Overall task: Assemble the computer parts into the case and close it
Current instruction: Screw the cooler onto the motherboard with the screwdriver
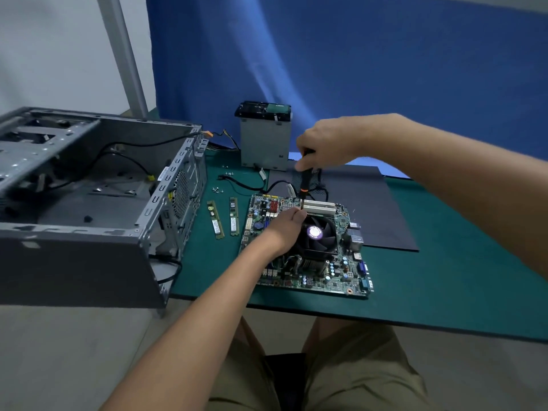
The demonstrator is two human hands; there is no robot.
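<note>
1. The open case [89, 179] lies on its side well to the left of the left hand's fingers, with no board in it. Its loose cables could, I judge, get trapped under the board when that goes in
2. Two memory sticks [215, 220] lie flat on the green mat [444, 292] just left of those fingers, and loose screws [217, 189] lie beyond them. A sweeping forearm could knock either off the mat
3. The left hand [284, 229] rests curled on the board [326, 277], its fingertips right at the tip of the screwdriver [305, 180], beside the fan [318, 235]. Whether they pinch the shaft, a screw or nothing is hidden, so I cannot tell. A slip of the tip would likely jab these fingers or scratch the board
4. The screwdriver stands nearly upright between the two hands. If it leans, it may chew the screw head or cross the thread
5. The right hand [326, 143] has its fingers wrapped tight round the handle's top, above the left fingers. Too hard a push could flex the board, which lies on the mat, with a dark panel [370, 209] just to the right of both hands
</note>
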